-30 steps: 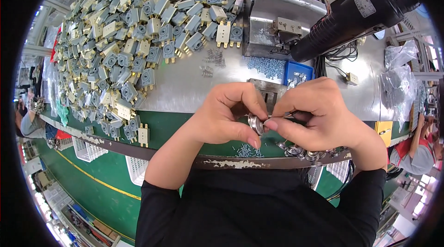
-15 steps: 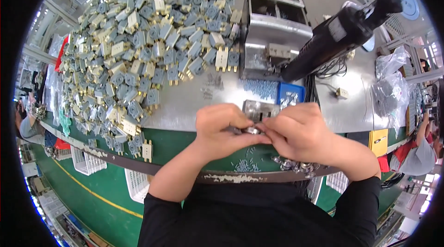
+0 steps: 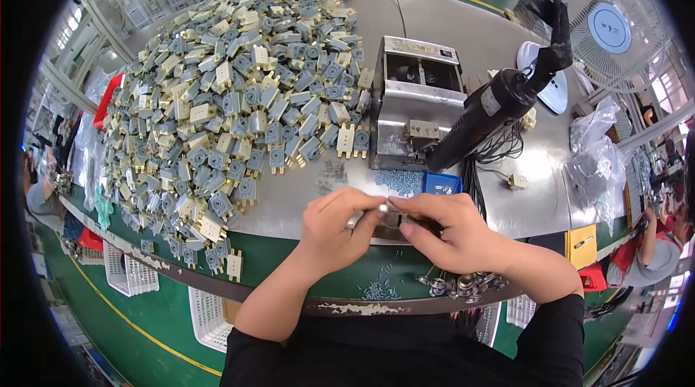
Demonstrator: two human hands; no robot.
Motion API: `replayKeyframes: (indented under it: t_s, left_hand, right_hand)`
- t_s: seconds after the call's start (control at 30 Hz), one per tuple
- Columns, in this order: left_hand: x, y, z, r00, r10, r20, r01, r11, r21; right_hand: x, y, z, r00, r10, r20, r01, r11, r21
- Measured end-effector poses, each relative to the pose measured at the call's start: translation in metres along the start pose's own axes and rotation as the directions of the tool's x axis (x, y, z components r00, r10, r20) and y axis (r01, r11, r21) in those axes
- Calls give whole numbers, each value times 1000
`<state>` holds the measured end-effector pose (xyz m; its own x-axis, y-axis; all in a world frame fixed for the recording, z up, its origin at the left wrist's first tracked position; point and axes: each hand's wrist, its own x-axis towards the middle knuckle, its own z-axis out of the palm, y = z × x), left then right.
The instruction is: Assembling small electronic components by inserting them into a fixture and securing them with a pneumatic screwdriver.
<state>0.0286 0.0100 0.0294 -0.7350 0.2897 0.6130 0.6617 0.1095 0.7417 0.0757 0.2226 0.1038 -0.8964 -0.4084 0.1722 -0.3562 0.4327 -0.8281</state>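
Over the front edge of the metal work table, my left hand (image 3: 334, 231) pinches a small shiny metal part (image 3: 383, 209) between thumb and fingertips. My right hand (image 3: 452, 228) is closed just beside it, its index fingertip almost meeting that part; whatever its fingers hold is mostly hidden. A small metal block fixture (image 3: 392, 232) lies below, partly covered by both hands. Beyond my hands are a heap of small screws (image 3: 400, 182) and a blue tray (image 3: 441, 183). Loose screws (image 3: 380, 291) and several shiny round metal parts (image 3: 465, 285) lie on the green strip nearer to me.
A big pile of grey and cream plug-like housings (image 3: 239, 104) covers the left side. A metal screw-feeding machine (image 3: 420, 108) stands behind my hands, with a black cylindrical tool (image 3: 474, 119) leaning beside it. A fan (image 3: 609, 28), plastic bags (image 3: 597, 162) and a yellow box (image 3: 581, 246) are at right.
My hands have shifted from a joined grip to fingertips meeting, with the shiny part now held upright at my left fingertips. The view has tilted up, showing more of the far side.
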Motion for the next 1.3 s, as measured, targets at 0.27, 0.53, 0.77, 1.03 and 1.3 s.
replayKeyframes:
  t_s: [0.27, 0.53, 0.77, 1.03, 1.3]
  left_hand:
    - [-12, -11, 18, 989, -33, -141, 25, 998, -59]
    - [-17, -17, 11, 747, -225, 626, 656, 94, -749]
    - [-15, -12, 4, 588, -254, 768, 744, -201, -637]
    - [-12, 8, 12, 868, -385, 313, 490, 765, -418]
    - [-15, -2, 11, 734, -375, 567, 668, 551, -501]
  right_hand:
    - [1, 15, 7, 991, -122, -61, 117, 990, -78]
    - [-6, 9, -5, 987, 157, -16, -153, 979, 137]
    - [-3, 17, -17, 993, -52, 102, 44, 996, 77]
    - [-8, 19, 4, 998, -51, 29, 51, 999, -17]
    - [-10, 20, -2, 999, -16, -29, 16, 1000, -7]
